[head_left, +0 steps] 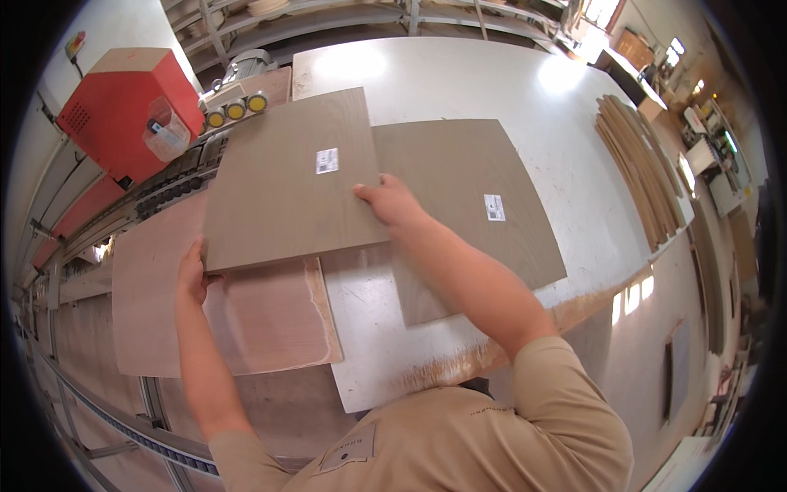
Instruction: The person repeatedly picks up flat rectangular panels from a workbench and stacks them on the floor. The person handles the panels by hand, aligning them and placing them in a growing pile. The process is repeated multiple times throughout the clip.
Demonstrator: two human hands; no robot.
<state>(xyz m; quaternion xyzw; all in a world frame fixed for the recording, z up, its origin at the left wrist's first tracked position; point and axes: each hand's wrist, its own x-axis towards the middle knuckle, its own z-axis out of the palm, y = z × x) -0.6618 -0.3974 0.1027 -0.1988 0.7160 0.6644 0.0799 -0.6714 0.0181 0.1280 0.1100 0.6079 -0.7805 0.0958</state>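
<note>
A flat grey-brown wood-grain panel [279,189] with a white label is held between my two hands, above a pinkish board and partly over a second panel. My left hand [193,277] grips its near left corner, the fingers along the left edge and the thumb under the near edge. On the right edge, my right hand [388,202] is closed, with the thumb on top and the other fingers largely hidden. The second grey-brown panel [467,164], also labelled, lies on the white table [566,123] beneath my right forearm.
At the left stands a machine with a red cover [123,111] and yellow-faced rollers [236,110] beside a dark track. The pinkish board [270,320] has a ragged right edge. Several narrow brown strips [635,168] lie at the table's right side. Shelving [328,29] runs behind.
</note>
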